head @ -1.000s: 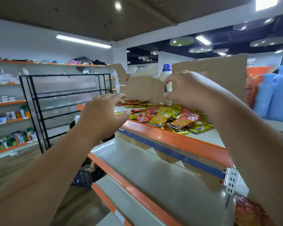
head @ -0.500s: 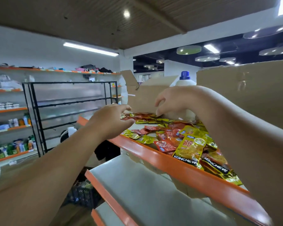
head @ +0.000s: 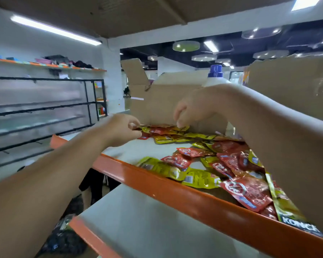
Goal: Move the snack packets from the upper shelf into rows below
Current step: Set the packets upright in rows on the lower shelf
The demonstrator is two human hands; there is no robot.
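Red and yellow snack packets (head: pixel 190 164) lie scattered in a loose heap on the upper shelf (head: pixel 175 198), which has an orange front lip. More packets (head: pixel 168 135) lie further back against a cardboard box. My left hand (head: pixel 119 130) reaches over the lip and pinches the edge of a packet at the left end of that far group. My right hand (head: pixel 196 108) hovers above the same group, fingers curved down, one fingertip touching a yellow packet, thumb apart. The grey lower shelf (head: pixel 138 220) is bare below.
An open cardboard box (head: pixel 157 101) stands at the back of the upper shelf, with a white bottle with a blue cap (head: pixel 215 75) behind it and a large cardboard sheet (head: pixel 291 84) at right. A black wire rack (head: pixel 45 112) stands across the aisle at left.
The view has moved closer to the upper shelf. Both hands have reached further back to the packets by the box; the left hand now pinches one, the right fingertips have come down onto them.
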